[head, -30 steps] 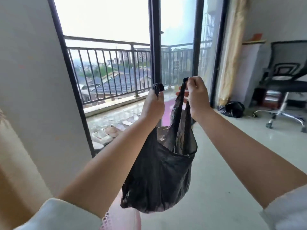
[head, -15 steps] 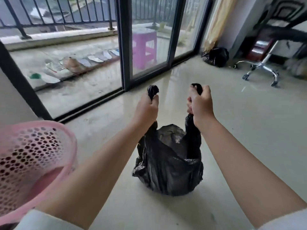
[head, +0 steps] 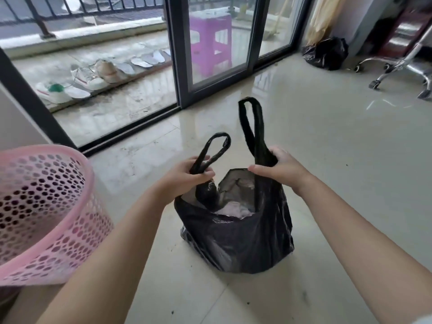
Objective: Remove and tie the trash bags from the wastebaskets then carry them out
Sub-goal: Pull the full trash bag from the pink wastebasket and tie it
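A black trash bag [head: 236,239] is sitting on the pale tiled floor [head: 339,141] in the middle of the view, its mouth gaping open and pale rubbish showing inside. The left hand [head: 184,176] is gripping the bag's left handle loop [head: 214,148] low down, near where it joins the bag; the fingers are curling round the gathered plastic with the thumb lying over it, and the loop is sticking up and away past the fingertips. The right hand [head: 278,167] is holding the right handle loop [head: 251,127] at its base, fingers wrapping round the plastic while the thumb is pointing left across the bag's rim; the long loop is rising well above the knuckles on the far side. Both hands are hovering just over the bag's opening, apart from each other, with the open mouth between them.

At the near left a pink perforated wastebasket [head: 46,206] is standing tilted beside the left forearm, apart from the bag. Far right, another black bag [head: 326,53] is lying near a curtain [head: 320,17] and the wheeled base of a chair [head: 397,71].
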A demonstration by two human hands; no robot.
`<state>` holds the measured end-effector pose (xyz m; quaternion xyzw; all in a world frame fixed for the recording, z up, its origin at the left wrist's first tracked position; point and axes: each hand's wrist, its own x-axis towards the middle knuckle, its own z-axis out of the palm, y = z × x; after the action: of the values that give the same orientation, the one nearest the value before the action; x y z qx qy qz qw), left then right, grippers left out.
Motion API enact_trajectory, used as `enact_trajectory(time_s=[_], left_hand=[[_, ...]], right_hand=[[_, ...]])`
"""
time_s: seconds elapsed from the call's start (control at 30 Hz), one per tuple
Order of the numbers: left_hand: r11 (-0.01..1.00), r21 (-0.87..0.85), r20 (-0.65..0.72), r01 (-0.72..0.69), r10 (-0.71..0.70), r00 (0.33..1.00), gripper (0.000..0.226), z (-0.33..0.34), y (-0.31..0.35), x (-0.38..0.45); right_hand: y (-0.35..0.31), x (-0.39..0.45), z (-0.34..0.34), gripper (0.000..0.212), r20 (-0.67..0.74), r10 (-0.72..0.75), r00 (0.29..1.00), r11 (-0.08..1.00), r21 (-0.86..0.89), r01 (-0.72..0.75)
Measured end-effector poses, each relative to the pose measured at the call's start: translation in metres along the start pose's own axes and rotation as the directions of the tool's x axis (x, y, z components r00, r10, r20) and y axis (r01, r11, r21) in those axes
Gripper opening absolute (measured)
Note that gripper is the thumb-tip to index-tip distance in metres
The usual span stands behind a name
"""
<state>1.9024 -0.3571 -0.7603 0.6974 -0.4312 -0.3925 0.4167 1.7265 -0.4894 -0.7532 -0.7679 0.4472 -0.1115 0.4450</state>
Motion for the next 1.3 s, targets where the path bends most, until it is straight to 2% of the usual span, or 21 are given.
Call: enact_trajectory(time_s=[0.07, 0.1, 0.13, 0.17, 0.23, 0.3, 0.37, 0.43, 0.47, 0.53, 0.67, 0.73, 0.8, 0.9, 0.97, 1.03, 1.13, 1.2, 1.3], left_hand=[[0.996, -0.090, -0.109, -0.018, 0.008, 0.994, 0.031, 0.001, -0.004, 0.001], [0.975, -0.220, -0.177, -0.041, 0.001, 0.984, 0.045, -0.001, -0.006, 0.002], [0.919, -0.386, -0.232, -0.079, -0.013, 0.973, 0.055, -0.005, -0.006, 0.001], [0.828, -0.548, -0.271, -0.119, -0.041, 0.962, 0.059, -0.009, -0.005, 0.000], [0.673, -0.723, -0.315, -0.156, -0.120, 0.942, 0.050, -0.020, -0.006, -0.003], [0.703, -0.703, -0.311, -0.109, -0.166, 0.936, 0.046, -0.032, -0.009, -0.010], [0.730, -0.682, -0.280, -0.053, -0.193, 0.940, 0.035, -0.047, -0.010, -0.015], [0.669, -0.741, -0.229, -0.051, -0.182, 0.956, 0.018, -0.061, -0.008, -0.018], [0.631, -0.773, -0.212, -0.065, -0.160, 0.964, 0.016, -0.067, -0.005, -0.020], [0.615, -0.782, -0.226, -0.103, -0.126, 0.966, 0.029, -0.076, -0.007, -0.020], [0.803, -0.573, -0.309, -0.165, -0.025, 0.951, 0.033, -0.075, -0.022, -0.018], [0.835, -0.516, -0.352, -0.190, -0.005, 0.936, 0.038, -0.074, -0.031, -0.019], [0.799, -0.556, -0.327, -0.231, 0.046, 0.944, 0.037, -0.073, -0.033, -0.020], [0.733, -0.642, -0.265, -0.226, 0.064, 0.962, 0.035, -0.066, -0.029, -0.024], [0.717, -0.681, -0.254, -0.148, -0.042, 0.966, 0.032, -0.058, -0.031, -0.019], [0.698, -0.715, -0.151, 0.036, -0.205, 0.967, 0.030, -0.050, -0.034, -0.012], [0.757, -0.587, 0.015, 0.286, -0.343, 0.939, 0.027, -0.043, -0.043, -0.010], [0.810, -0.490, 0.076, 0.324, -0.330, 0.941, 0.029, -0.042, -0.047, -0.012], [0.823, -0.478, 0.178, 0.307, -0.251, 0.951, 0.024, -0.039, -0.043, -0.020]], right_hand=[[-0.005, 0.008, 0.011, 0.023, -0.040, -0.025, 0.999, 0.997, -0.068, 0.022], [-0.007, 0.011, 0.016, 0.014, -0.055, -0.035, 0.998, 0.999, -0.043, 0.033], [-0.011, 0.013, 0.021, 0.009, -0.062, -0.048, 0.997, 0.998, 0.033, 0.050], [-0.013, 0.015, 0.026, 0.013, -0.070, -0.060, 0.996, 0.986, 0.154, 0.070], [-0.018, 0.022, 0.035, 0.019, -0.062, -0.048, 0.997, 0.887, 0.457, 0.071], [-0.022, 0.028, 0.043, 0.027, -0.047, -0.004, 0.999, 0.751, 0.659, 0.034], [-0.028, 0.031, 0.046, 0.035, -0.036, 0.081, 0.996, 0.688, 0.725, -0.030], [-0.033, 0.032, 0.045, 0.034, -0.018, 0.139, 0.990, 0.640, 0.764, -0.076], [-0.035, 0.032, 0.045, 0.031, 0.002, 0.142, 0.990, 0.622, 0.778, -0.091], [-0.037, 0.031, 0.047, 0.024, 0.025, 0.107, 0.994, 0.620, 0.780, -0.086], [-0.037, 0.035, 0.063, 0.032, 0.023, 0.075, 0.997, 0.700, 0.711, -0.069], [-0.034, 0.037, 0.066, 0.036, 0.000, 0.036, 0.999, 0.757, 0.653, -0.027], [-0.031, 0.037, 0.064, 0.035, -0.003, -0.017, 1.000, 0.736, 0.677, 0.014], [-0.028, 0.031, 0.067, 0.036, 0.003, -0.004, 1.000, 0.620, 0.785, 0.000], [-0.029, 0.027, 0.073, 0.035, 0.005, 0.000, 1.000, 0.697, 0.717, -0.004], [-0.029, 0.025, 0.078, 0.033, 0.074, -0.025, 0.997, 0.815, 0.579, -0.022], [-0.032, 0.022, 0.080, 0.027, 0.193, -0.080, 0.978, 0.906, 0.423, -0.010], [-0.037, 0.019, 0.082, 0.029, 0.178, -0.127, 0.976, 0.941, 0.333, 0.061], [-0.041, 0.013, 0.092, 0.031, 0.032, -0.315, 0.948, 0.948, -0.039, 0.317]])
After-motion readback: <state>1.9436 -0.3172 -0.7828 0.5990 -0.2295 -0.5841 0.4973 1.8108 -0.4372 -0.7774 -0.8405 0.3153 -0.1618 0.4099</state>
